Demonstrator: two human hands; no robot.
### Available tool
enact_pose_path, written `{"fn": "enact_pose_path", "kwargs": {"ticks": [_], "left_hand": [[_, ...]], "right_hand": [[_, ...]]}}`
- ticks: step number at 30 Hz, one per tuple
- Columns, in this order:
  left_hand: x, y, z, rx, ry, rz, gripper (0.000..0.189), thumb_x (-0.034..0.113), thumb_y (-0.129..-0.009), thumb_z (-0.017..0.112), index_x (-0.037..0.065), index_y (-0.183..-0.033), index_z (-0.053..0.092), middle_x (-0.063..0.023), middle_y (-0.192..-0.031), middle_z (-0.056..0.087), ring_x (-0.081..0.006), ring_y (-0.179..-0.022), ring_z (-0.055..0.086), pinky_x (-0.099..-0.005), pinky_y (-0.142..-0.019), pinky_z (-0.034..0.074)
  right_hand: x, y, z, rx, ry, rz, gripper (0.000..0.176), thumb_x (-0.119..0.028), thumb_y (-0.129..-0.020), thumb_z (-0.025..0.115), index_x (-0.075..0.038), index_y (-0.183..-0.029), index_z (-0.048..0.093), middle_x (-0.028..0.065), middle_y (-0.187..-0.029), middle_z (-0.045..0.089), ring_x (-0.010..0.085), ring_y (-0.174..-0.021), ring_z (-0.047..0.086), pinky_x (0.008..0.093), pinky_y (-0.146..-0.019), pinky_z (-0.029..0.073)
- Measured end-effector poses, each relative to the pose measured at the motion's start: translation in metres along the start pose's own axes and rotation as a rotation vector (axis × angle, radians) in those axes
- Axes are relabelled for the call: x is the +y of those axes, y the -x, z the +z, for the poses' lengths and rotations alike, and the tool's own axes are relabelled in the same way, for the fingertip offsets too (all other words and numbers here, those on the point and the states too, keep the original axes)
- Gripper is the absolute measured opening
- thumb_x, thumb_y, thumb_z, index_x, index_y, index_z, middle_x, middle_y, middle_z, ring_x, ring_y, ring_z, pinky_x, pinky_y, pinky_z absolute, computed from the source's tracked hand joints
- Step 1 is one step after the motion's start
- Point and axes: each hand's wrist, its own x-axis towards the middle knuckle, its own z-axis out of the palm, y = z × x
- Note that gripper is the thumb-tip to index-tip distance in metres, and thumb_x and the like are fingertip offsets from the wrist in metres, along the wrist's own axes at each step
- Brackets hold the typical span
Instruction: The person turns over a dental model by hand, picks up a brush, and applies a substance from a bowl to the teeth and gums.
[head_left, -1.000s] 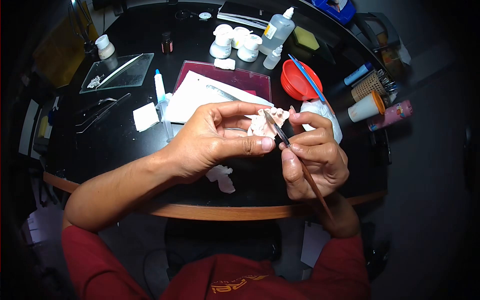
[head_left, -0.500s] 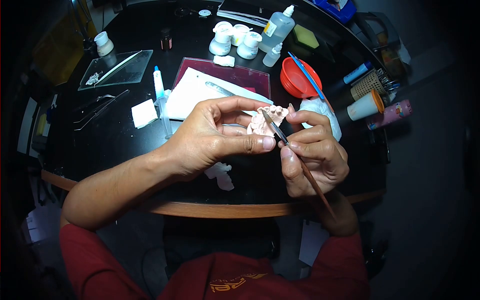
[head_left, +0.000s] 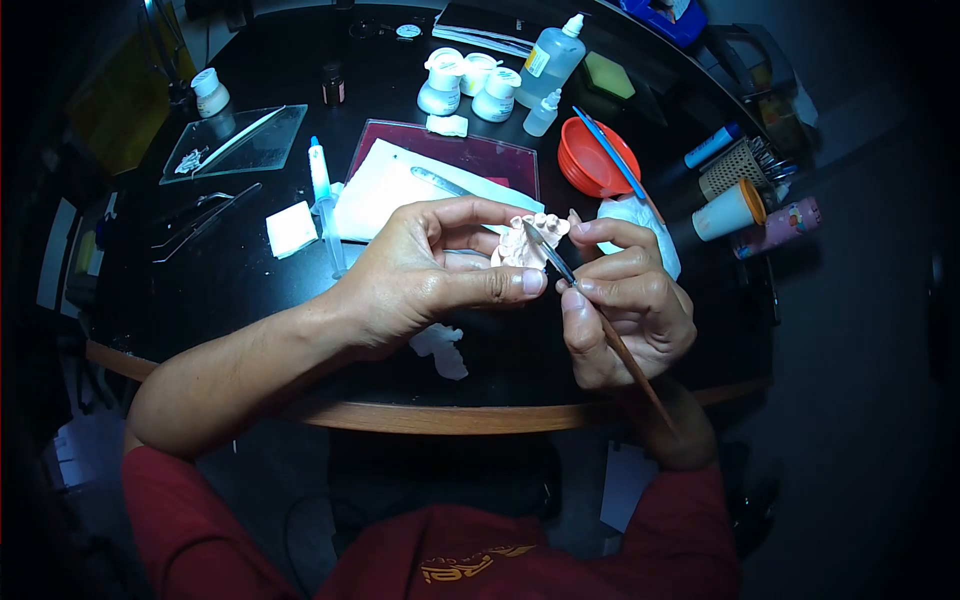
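Held up over the front of the black table is a pale pink dental cast (head_left: 511, 249) with a row of teeth along its edge. My left hand (head_left: 425, 255) is closed on it, thumb along the near side and fingers behind. Between the thumb and fingers of my right hand (head_left: 640, 315) is a thin paintbrush (head_left: 622, 352) with a brown handle and dark ferrule. Its pointed tip lies over the teeth of the cast. The right fingertips are close beside the cast's right end.
Behind the hands lie a white paper pad (head_left: 385, 190), a dark red glass plate (head_left: 490, 150) and a syringe (head_left: 325, 205). White jars (head_left: 440, 85), a clear bottle (head_left: 550, 65) and red bowls (head_left: 590, 160) stand farther back. Tweezers (head_left: 210, 222) lie left; a torn white scrap (head_left: 440, 350) lies below.
The light has turned bluer and the whole view has shifted slightly. Both hands keep the same grip, with the brush tip still over the teeth.
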Motion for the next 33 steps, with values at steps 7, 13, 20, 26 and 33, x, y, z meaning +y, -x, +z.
{"fn": "enact_pose_path", "kwargs": {"ticks": [7,13,20,26,33], "left_hand": [[0.0003,0.0003,0.0001,-0.019,0.039,0.020,0.056,0.004,-0.092,0.083,-0.006,-0.141,0.058,-0.0149,-0.125,0.072,-0.0183,-0.110,0.074,-0.0321,-0.100,0.062],[0.0019,0.0012,0.0003,-0.010,0.034,-0.014,0.055,0.004,-0.093,0.082,-0.006,-0.141,0.058,-0.0151,-0.125,0.072,-0.0193,-0.112,0.074,-0.0344,-0.100,0.063],[0.0018,0.0011,-0.0001,-0.011,0.046,-0.016,0.056,0.005,-0.093,0.083,-0.006,-0.142,0.058,-0.0159,-0.127,0.072,-0.0204,-0.112,0.075,-0.0360,-0.099,0.064],[0.0040,0.0019,0.0011,-0.020,0.033,-0.015,0.056,0.005,-0.093,0.081,-0.007,-0.142,0.057,-0.0170,-0.126,0.071,-0.0214,-0.113,0.075,-0.0367,-0.098,0.064],[0.0034,0.0018,0.0010,-0.024,0.031,-0.018,0.056,0.005,-0.093,0.081,-0.007,-0.143,0.057,-0.0170,-0.126,0.072,-0.0214,-0.113,0.075,-0.0368,-0.099,0.064]], "right_hand": [[0.0021,-0.0001,0.0012,-0.013,0.001,-0.007,0.021,0.007,-0.081,0.075,-0.001,-0.098,0.067,0.0110,-0.083,0.071,0.0347,-0.100,0.072,0.0429,-0.087,0.059],[-0.0038,0.0002,-0.0013,-0.043,0.010,0.035,0.018,0.007,-0.086,0.069,-0.002,-0.102,0.065,0.0130,-0.085,0.073,0.0334,-0.107,0.069,0.0489,-0.100,0.056],[-0.0035,0.0001,-0.0026,-0.064,0.009,0.041,0.019,0.007,-0.087,0.069,-0.002,-0.103,0.064,0.0133,-0.086,0.074,0.0329,-0.108,0.069,0.0483,-0.100,0.056],[-0.0029,0.0010,-0.0039,-0.063,0.013,0.044,0.020,0.007,-0.087,0.068,-0.002,-0.104,0.064,0.0131,-0.085,0.073,0.0329,-0.109,0.069,0.0484,-0.100,0.057],[-0.0044,0.0002,-0.0046,-0.058,0.011,0.044,0.019,0.007,-0.088,0.069,-0.003,-0.103,0.064,0.0127,-0.086,0.074,0.0330,-0.110,0.069,0.0481,-0.101,0.057]]}}
